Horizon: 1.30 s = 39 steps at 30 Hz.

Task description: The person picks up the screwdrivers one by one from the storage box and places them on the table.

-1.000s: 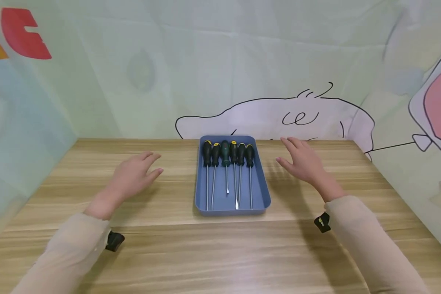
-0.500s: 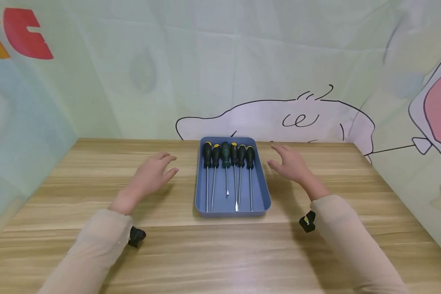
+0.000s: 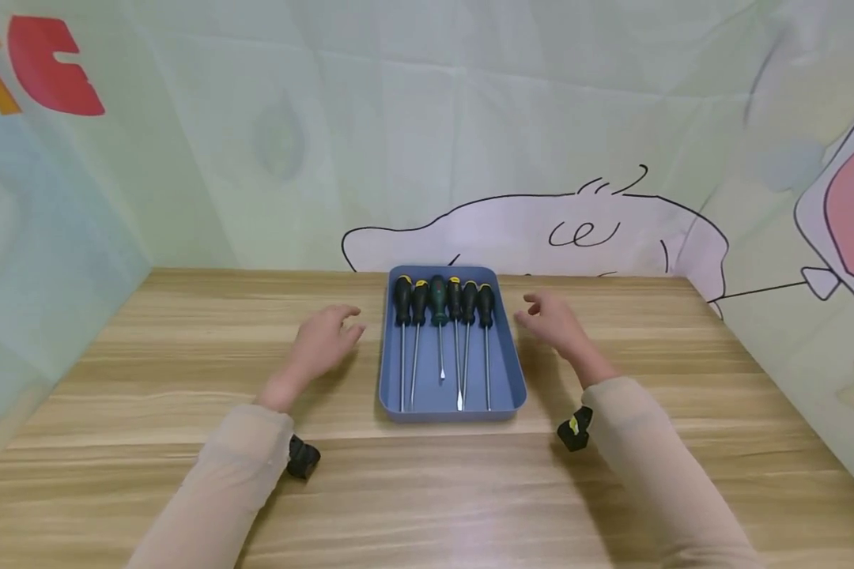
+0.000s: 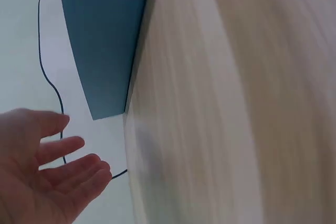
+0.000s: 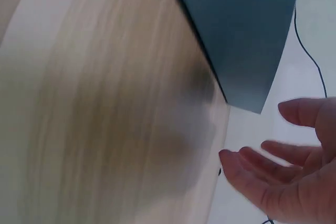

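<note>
Table (image 3: 427, 498): both grips (image 3: 325, 341) (image 3: 552, 320) nearer tray (image 3: 504, 363)

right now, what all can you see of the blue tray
The tray is blue, rectangular and shallow, with rounded corners, raised walls and a plastic look. It sits flat, open side up, on the wood-grain table, by the table's far edge. Six screwdrivers lie inside, handles toward the far end. The left hand and right hand are on either side, neither touching it.

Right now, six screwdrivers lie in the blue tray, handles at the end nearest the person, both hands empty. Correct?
No: the head view shows the screwdriver handles at the far end of the blue tray. The rest stands.
</note>
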Motion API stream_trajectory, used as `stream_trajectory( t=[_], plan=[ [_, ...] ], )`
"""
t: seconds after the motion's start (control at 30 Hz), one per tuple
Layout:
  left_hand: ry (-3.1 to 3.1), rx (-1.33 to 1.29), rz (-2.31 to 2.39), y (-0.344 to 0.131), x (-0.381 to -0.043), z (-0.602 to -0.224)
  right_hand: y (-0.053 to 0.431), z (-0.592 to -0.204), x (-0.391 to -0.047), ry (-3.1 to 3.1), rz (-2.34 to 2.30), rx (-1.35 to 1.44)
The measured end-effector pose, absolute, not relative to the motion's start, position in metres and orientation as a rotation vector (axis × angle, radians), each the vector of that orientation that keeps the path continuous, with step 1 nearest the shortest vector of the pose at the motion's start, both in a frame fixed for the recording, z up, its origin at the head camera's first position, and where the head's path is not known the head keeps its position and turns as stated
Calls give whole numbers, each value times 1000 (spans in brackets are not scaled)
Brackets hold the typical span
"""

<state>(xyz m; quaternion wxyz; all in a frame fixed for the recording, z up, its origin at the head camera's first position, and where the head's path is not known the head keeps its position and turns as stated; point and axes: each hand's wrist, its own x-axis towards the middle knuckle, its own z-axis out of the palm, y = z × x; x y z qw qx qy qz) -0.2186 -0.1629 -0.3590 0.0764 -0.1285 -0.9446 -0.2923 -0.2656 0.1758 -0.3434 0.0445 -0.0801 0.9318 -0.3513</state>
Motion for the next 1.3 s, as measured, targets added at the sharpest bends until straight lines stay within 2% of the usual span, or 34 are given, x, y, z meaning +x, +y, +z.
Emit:
stream_trajectory(
  t=[0.23, 0.5, 0.77, 1.3],
  plan=[
    [-2773, -115, -1274, -145, -221, -359, 162, -343, -264, 2576, -1345, 6],
    [-2787, -14, -1464, -132, -224, -365, 159, -368, -283, 2485, -1463, 15],
    [-2814, -36, -1432, -120, -222, -364, 146, -355, -270, 2507, -1391, 60],
    [-2820, -85, -1299, -112, -221, -363, 145, -353, -271, 2520, -1326, 43]
  ],
)
